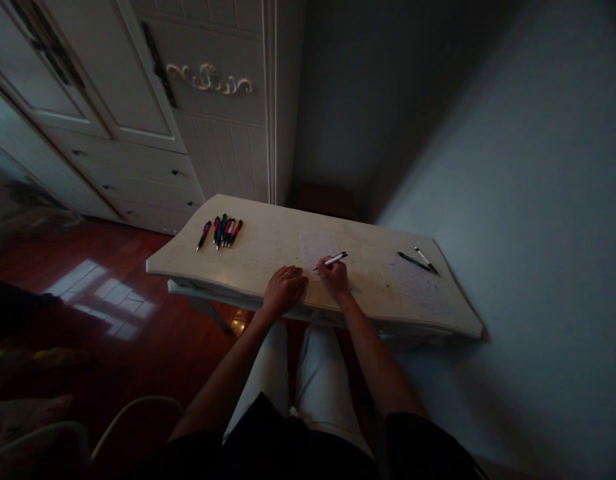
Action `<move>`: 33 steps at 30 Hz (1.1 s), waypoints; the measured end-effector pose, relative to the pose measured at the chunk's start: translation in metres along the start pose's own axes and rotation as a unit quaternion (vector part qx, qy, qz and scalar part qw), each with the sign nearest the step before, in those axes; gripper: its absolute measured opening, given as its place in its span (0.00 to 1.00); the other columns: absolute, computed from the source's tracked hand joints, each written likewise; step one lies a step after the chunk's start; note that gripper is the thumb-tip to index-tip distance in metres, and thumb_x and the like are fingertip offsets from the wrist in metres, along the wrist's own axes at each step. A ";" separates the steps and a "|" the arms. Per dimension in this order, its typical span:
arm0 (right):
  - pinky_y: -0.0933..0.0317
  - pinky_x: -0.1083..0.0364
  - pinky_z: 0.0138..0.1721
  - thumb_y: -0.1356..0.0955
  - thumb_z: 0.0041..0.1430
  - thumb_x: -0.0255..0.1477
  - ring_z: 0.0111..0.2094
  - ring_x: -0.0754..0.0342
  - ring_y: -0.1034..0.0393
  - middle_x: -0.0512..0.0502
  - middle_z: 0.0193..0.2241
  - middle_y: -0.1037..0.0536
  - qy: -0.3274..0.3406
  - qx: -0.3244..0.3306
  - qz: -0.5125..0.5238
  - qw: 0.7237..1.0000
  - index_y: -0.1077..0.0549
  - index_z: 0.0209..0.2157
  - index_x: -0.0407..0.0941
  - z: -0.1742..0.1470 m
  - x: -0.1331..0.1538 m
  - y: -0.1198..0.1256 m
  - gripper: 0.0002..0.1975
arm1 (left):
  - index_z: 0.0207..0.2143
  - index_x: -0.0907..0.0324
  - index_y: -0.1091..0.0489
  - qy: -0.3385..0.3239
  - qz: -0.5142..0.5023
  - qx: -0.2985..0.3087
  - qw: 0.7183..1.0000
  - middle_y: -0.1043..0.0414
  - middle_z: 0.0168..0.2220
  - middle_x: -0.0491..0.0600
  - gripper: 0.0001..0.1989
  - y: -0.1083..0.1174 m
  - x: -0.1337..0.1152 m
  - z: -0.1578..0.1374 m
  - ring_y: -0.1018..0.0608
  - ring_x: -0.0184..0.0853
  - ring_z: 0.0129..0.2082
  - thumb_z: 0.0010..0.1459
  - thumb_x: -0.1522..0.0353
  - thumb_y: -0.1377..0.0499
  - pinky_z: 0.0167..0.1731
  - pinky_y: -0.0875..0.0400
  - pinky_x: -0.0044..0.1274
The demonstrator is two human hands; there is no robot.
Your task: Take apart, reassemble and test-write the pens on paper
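My right hand (pixel 333 277) is closed around a white pen with a black end (pixel 336 259). The pen leans to the right, its tip down at a sheet of paper (pixel 319 244) that bears faint writing. Beside the sheet's lower left corner, my left hand (pixel 287 288) lies on the near edge of the desk (pixel 268 233), fingers laid over the surface and a ring on one of them. Nothing shows in that hand. The right hand covers the lower right part of the sheet.
Several coloured pens (pixel 225 231) lie grouped at the desk's left, with a purple pen (pixel 204 235) slightly apart. On the right are a written sheet (pixel 422 287), a dark green pen (pixel 413 261) and a white pen (pixel 424 257). A white wardrobe (pixel 223 143) and a wall (pixel 548 200) flank the desk.
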State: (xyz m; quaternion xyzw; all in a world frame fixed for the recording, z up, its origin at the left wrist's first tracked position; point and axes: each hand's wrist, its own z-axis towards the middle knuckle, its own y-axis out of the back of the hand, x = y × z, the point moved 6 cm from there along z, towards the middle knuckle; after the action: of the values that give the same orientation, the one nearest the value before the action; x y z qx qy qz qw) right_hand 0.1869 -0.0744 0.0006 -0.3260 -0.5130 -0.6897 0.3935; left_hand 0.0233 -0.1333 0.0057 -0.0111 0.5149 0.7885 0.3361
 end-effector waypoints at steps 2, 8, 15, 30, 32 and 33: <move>0.42 0.59 0.25 0.36 0.52 0.36 0.22 0.55 0.33 0.50 0.17 0.28 0.009 0.006 -0.012 1.000 0.27 0.23 0.44 -0.001 0.001 -0.001 0.12 | 0.42 0.51 0.21 0.001 0.001 0.000 1.000 0.25 0.50 0.52 0.11 0.000 0.000 0.000 0.26 0.42 0.52 0.63 0.67 0.44 0.56 0.33 0.38; 0.40 0.59 0.27 0.34 0.51 0.35 0.23 0.55 0.32 0.51 0.19 0.26 0.032 0.056 -0.006 0.998 0.26 0.25 0.44 -0.003 0.001 -0.009 0.10 | 0.42 0.51 0.21 -0.004 0.010 -0.006 1.000 0.24 0.50 0.51 0.12 0.000 -0.001 0.000 0.26 0.42 0.52 0.63 0.65 0.44 0.55 0.32 0.36; 0.41 0.59 0.28 0.35 0.51 0.34 0.24 0.56 0.33 0.52 0.19 0.28 0.041 0.083 -0.009 0.996 0.26 0.25 0.44 -0.004 0.005 -0.011 0.10 | 0.42 0.52 0.21 0.003 0.010 -0.005 1.000 0.24 0.50 0.52 0.11 0.001 -0.001 0.000 0.25 0.42 0.51 0.63 0.65 0.44 0.55 0.32 0.36; 0.42 0.58 0.28 0.35 0.51 0.36 0.24 0.56 0.34 0.51 0.20 0.28 0.044 0.093 0.024 0.994 0.26 0.24 0.44 -0.003 0.005 -0.012 0.11 | 0.41 0.54 0.23 0.007 0.002 -0.005 1.000 0.24 0.49 0.51 0.11 0.003 -0.003 0.002 0.25 0.40 0.51 0.64 0.66 0.46 0.57 0.34 0.35; 0.42 0.58 0.28 0.35 0.50 0.34 0.24 0.56 0.34 0.52 0.19 0.29 0.048 0.093 0.025 0.994 0.27 0.23 0.44 -0.003 0.005 -0.012 0.10 | 0.41 0.54 0.23 0.007 0.004 -0.006 1.000 0.24 0.49 0.51 0.11 0.003 -0.002 0.001 0.25 0.40 0.51 0.64 0.66 0.45 0.57 0.34 0.35; 0.42 0.58 0.28 0.35 0.50 0.34 0.24 0.56 0.34 0.52 0.19 0.29 0.048 0.094 0.024 0.994 0.27 0.23 0.44 -0.003 0.005 -0.013 0.10 | 0.41 0.54 0.23 0.008 0.003 -0.007 1.000 0.24 0.49 0.51 0.11 0.002 -0.002 0.001 0.25 0.40 0.51 0.64 0.66 0.45 0.57 0.34 0.35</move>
State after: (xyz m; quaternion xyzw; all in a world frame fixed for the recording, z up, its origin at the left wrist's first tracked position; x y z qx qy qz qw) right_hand 0.1731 -0.0765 -0.0020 -0.2661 -0.5484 -0.6434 0.4631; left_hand 0.0240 -0.1338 0.0089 -0.0179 0.5119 0.7932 0.3293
